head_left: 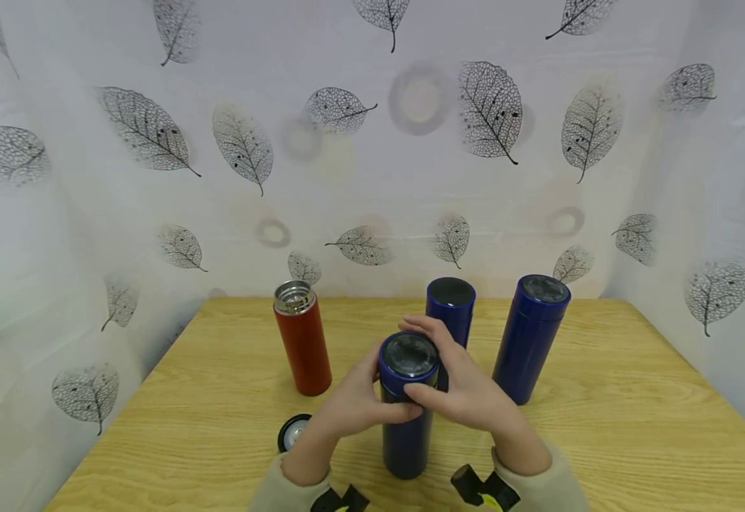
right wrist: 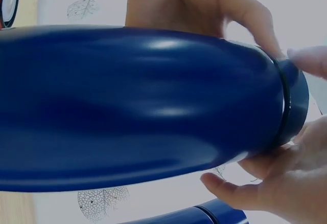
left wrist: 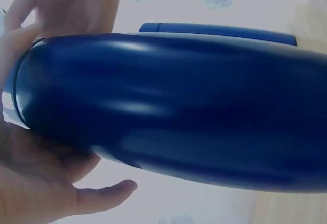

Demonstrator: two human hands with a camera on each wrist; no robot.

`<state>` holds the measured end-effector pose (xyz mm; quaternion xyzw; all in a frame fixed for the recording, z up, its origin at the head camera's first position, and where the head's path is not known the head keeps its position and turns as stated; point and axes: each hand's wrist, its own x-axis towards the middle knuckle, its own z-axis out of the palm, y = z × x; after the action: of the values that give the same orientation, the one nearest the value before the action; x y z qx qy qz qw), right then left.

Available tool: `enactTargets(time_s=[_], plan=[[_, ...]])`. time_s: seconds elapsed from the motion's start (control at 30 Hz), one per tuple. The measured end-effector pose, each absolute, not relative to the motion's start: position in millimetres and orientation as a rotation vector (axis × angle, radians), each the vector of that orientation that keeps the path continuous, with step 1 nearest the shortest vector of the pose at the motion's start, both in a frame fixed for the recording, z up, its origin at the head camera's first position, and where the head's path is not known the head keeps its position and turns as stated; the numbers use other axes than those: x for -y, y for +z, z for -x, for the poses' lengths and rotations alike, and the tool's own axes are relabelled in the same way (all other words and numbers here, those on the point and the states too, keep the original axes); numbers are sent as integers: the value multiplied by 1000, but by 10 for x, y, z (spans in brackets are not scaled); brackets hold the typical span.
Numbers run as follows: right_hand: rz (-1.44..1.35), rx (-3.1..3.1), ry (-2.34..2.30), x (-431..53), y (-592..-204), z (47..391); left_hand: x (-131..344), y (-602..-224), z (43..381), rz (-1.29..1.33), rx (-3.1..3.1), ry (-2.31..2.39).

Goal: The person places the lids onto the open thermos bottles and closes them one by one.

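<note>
A blue thermos [head_left: 406, 448] stands upright between both hands, its dark-topped lid [head_left: 409, 354] seated on it. My left hand [head_left: 356, 402] holds its upper body from the left, with the thumb reaching across the front. From the right, my right hand [head_left: 468, 391] grips the lid, thumb on the near side and fingers round the far side. Both wrist views show the shiny blue body [left wrist: 179, 101] lying across the frame, with a thin seam [right wrist: 284, 98] below the lid. Some fingertips are hidden behind the thermos.
At the left stands a red thermos [head_left: 304, 348] with its steel mouth uncovered. A loose black-rimmed lid [head_left: 292, 432] lies near my left forearm. Two more lidded blue thermoses stand behind, one in the middle [head_left: 452, 306] and one at right [head_left: 531, 341]. A leaf-patterned curtain [head_left: 372, 178] backs the wooden table [head_left: 635, 427].
</note>
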<state>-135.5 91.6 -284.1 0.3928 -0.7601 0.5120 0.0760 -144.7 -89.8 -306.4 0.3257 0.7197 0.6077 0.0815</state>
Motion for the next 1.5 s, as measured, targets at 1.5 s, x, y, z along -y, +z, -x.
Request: enactTargets(time_s=[1.5], plan=[[-971,2298,1586,-834,-2821,1308,955,-3043,1461,-859,-2286,1718]])
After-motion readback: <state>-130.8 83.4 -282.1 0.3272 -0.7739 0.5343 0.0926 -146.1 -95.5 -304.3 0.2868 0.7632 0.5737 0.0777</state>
